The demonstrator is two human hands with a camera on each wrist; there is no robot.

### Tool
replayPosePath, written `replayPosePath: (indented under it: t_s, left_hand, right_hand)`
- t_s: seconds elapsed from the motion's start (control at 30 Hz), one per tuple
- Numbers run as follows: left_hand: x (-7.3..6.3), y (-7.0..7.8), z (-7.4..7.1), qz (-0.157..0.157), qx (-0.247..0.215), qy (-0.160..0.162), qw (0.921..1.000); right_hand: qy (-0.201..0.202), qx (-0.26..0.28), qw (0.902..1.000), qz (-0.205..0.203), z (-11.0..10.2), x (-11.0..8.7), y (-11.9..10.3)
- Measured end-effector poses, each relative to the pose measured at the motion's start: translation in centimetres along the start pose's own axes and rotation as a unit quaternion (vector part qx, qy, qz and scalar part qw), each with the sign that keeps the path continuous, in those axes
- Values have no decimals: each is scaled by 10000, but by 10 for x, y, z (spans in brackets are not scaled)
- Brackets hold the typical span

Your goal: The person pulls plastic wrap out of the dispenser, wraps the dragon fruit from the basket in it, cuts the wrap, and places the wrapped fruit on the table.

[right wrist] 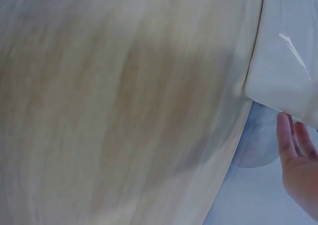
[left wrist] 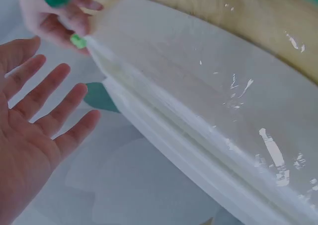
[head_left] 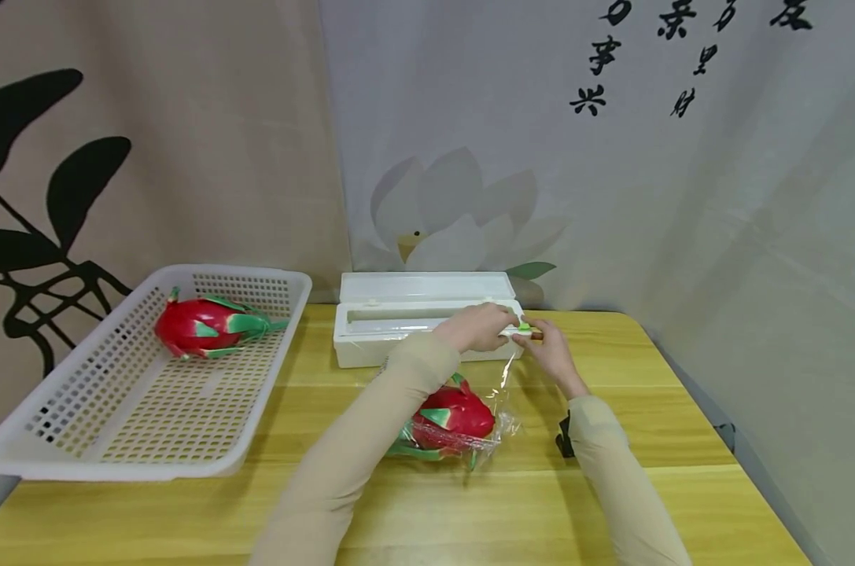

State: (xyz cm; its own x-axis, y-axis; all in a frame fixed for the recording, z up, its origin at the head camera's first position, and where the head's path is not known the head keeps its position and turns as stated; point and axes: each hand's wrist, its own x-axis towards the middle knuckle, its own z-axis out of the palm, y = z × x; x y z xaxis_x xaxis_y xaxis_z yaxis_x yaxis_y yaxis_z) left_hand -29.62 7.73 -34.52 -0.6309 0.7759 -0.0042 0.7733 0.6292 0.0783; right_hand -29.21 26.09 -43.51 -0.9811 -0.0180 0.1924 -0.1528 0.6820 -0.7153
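A white cling film dispenser (head_left: 399,346) stands at the table's back edge with its lid raised. My left hand (head_left: 478,326) is over its right part; in the left wrist view the left hand's fingers (left wrist: 49,86) are spread, holding nothing. At the dispenser's right end my right hand (head_left: 550,358) pinches the small green slide cutter (head_left: 523,326) between thumb and fingers. Clear cling film (head_left: 501,417) trails from the dispenser over a red and green dragon fruit (head_left: 462,417), partly hidden behind my left forearm.
On the left stands a white perforated basket (head_left: 271,393) holding another dragon fruit (head_left: 204,326). A printed cloth (head_left: 434,118) hangs behind the wooden table (head_left: 576,511). A black strap (head_left: 565,439) is at my right wrist.
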Motion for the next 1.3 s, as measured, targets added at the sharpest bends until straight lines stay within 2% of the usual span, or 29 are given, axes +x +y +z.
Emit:
replayPosePath:
  t_s: [0.17,0.23,0.47,0.87,1.3]
  left_hand:
    - [16,5,3,-354,488,-398,9974]
    - [20,8,6,-428,680,-463,9957]
    - [27,16,14,-477,1250,-592,9892]
    - [32,17,18,-686,1208,-809,9870]
    - [33,20,20,-702,1527,-959,9811]
  right_hand:
    - [95,8,9999,-81,2,0,-1]
    - [171,18,9997,-150,3,0,-3]
    - [352,-162,9990,-214,5,0,-3]
    - [727,-685,9950,4,5,1,-7]
    - [837,-556,9949,128,2,-2,-13]
